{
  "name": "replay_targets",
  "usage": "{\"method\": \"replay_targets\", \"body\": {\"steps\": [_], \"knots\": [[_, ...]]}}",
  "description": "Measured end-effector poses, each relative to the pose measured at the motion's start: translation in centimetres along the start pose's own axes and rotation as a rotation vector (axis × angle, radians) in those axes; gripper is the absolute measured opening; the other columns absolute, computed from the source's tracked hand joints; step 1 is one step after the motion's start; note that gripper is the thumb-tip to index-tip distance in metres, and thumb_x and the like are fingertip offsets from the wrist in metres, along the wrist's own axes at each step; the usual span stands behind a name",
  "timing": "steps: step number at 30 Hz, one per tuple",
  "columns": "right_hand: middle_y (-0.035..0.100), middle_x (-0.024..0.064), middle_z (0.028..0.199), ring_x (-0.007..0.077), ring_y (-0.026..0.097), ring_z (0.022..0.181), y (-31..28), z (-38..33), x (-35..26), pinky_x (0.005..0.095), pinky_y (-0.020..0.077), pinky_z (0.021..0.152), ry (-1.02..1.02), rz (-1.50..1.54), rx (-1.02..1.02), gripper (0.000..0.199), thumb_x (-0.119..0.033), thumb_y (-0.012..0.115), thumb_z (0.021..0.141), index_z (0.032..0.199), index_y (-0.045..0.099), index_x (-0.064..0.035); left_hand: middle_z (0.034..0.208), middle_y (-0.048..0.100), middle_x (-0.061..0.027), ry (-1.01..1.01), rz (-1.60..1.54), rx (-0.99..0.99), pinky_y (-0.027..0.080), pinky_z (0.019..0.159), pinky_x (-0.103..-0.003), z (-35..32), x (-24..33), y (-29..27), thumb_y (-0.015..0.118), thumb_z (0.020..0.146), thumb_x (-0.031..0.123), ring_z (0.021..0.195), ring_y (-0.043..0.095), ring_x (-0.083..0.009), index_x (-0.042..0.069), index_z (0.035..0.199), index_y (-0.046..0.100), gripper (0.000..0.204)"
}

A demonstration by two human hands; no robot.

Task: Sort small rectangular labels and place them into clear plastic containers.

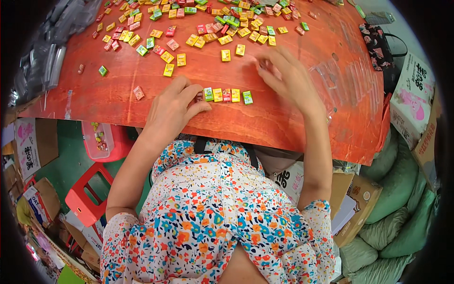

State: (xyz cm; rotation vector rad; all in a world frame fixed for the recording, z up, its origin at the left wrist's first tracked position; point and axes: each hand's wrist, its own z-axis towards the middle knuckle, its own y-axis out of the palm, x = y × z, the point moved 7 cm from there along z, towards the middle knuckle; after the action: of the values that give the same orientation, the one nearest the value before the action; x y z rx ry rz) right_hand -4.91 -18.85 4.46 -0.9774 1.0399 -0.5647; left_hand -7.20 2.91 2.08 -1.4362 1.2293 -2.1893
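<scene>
Left hand (pixel 172 106) rests curled on the orange surface (pixel 283 118), fingers touching a row of five small coloured boxes (pixel 226 95); right hand (pixel 286 75) hovers, fingers loosely spread, empty.

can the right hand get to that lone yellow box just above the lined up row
Probably yes. The right hand hovers just right of the yellow box, with only bare red tabletop between them and nothing stacked in the way.

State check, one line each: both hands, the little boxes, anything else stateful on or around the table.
left hand: flat on table, fingertips touching the row's end
right hand: blurred, fingers curled over the table; grip unclear
row of small boxes: lined up side by side
loose small boxes: scattered
red bin: open, holds some pieces
red stool: upright
</scene>
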Motion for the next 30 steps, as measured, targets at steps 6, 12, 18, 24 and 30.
{"method": "replay_targets", "body": {"steps": [6,12,18,24,30], "knots": [[0.059,0.0106,0.100,0.0261,0.061,0.092,1.3,-5.8,-0.7,0.0348,0.0497,0.079,0.182,0.190,-0.075,0.028,-0.001,0.065,0.082,0.110,0.062,-0.0026,0.088,0.055,-0.0111,0.032,0.009,-0.014,0.050,0.066,-0.043,0.0,-0.3,-0.1,0.073,0.081,0.023,0.078,0.062,-0.0297,0.002,0.099,0.064,0.030],[0.059,0.0102,0.104,0.0276,0.060,0.093,2.4,-5.4,-1.4,0.0358,0.0496,0.081,0.192,0.242,-0.041,0.042,-0.010,0.073,0.079,0.119,0.061,-0.0050,0.096,0.055,-0.0108,0.087,0.045,-0.078,0.052,0.068,-0.042,1.1,0.4,0.6,0.075,0.079,0.028,0.084,0.064,-0.0298,0.003,0.110,0.062,0.042],[0.060,0.0101,0.108,0.0284,0.061,0.096,2.9,-4.5,-2.8,0.0372,0.0511,0.078,0.049,0.034,0.013,0.044,-0.021,0.075,0.078,0.119,0.063,-0.0102,0.097,0.057,-0.0087,0.121,0.178,-0.041,0.052,0.068,-0.042,1.7,1.9,1.5,0.075,0.077,0.034,0.088,0.063,-0.0286,0.006,0.113,0.063,0.047],[0.062,0.0078,0.103,0.0283,0.062,0.093,3.7,-5.3,-2.4,0.0395,0.0519,0.075,0.097,0.025,0.125,0.034,-0.025,0.073,0.080,0.111,0.066,-0.0127,0.090,0.058,-0.0071,0.147,0.187,-0.044,0.052,0.063,-0.038,2.5,2.5,2.8,0.075,0.079,0.034,0.079,0.063,-0.0256,0.008,0.102,0.069,0.035],[0.063,0.0068,0.101,0.0245,0.065,0.088,-1.8,-9.6,0.2,0.0361,0.0531,0.072,0.314,-0.094,0.302,0.031,-0.026,0.073,0.081,0.109,0.069,-0.0142,0.088,0.059,-0.0074,0.363,0.117,-0.052,0.051,0.059,-0.038,8.0,7.2,5.9,0.075,0.080,0.032,0.071,0.062,-0.0251,0.008,0.098,0.070,0.030]]}}
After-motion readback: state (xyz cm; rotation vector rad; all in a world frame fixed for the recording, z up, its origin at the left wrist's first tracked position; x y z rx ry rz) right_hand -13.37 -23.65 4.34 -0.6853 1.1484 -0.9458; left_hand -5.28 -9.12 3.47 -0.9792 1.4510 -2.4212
